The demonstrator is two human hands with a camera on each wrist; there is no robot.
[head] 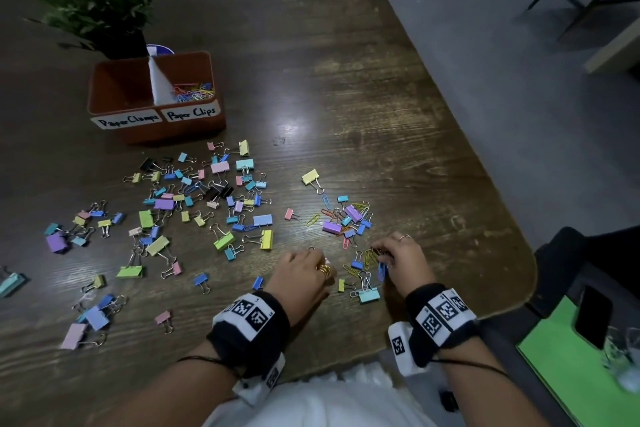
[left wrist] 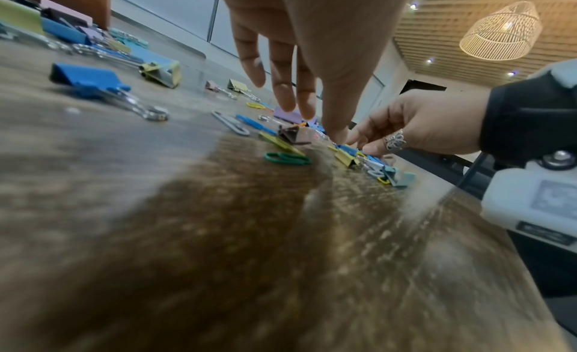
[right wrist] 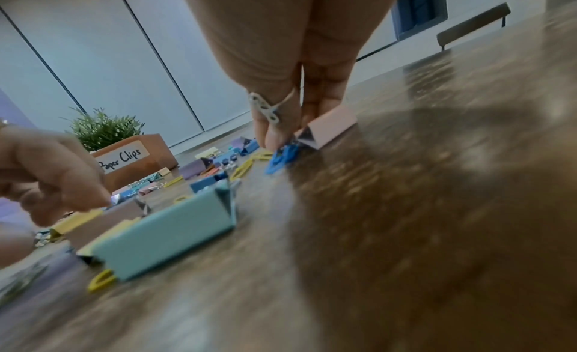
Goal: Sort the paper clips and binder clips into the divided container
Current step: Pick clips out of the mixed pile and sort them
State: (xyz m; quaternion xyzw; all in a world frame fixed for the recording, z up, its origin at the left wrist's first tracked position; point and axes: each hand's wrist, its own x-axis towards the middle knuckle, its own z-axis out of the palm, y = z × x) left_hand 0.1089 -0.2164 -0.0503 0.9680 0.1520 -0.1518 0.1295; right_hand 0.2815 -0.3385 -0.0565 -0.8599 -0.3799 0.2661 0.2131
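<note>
Right hand: near the front edge of the tabletop, fingertips pinching a blue paper clip that touches the wood.
Left hand: just beside it on the left, fingers bent down to the surface; whether it holds something, I cannot tell.
Teal binder clip: lies between the two wrists.
Binder clips: scattered over the middle and left part.
Divided container: toward the far left, labelled "Paper Clamps" and "Paper Clips"; coloured paper clips lie in its right compartment.
Potted plant: directly behind the container.
</note>
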